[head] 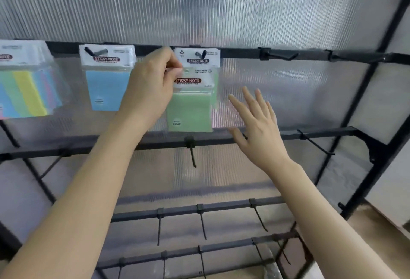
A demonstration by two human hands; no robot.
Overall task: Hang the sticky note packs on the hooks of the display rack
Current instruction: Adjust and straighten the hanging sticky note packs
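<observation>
Both bare forearms rise from the lower edge, left from the lower left and right from the lower right. The left hand (153, 83) is raised, back to the camera, its fingertips curled and pinching the top corner of a green sticky note pack (188, 112). The right hand (257, 123) is lower, fingers straight, spread and pointing upward, holding nothing.

You can read "STICKY NOTE" on the header card of the blue pack (108, 87) hanging from the top rail (239, 53). It is also on the hung pack (197, 60) mid-rail and on the green pack (188, 110) pinched in your left hand (150, 85). The multicolour pack (26, 92) at the rail's left end shows only "TE". Smaller print is blurred.
</observation>
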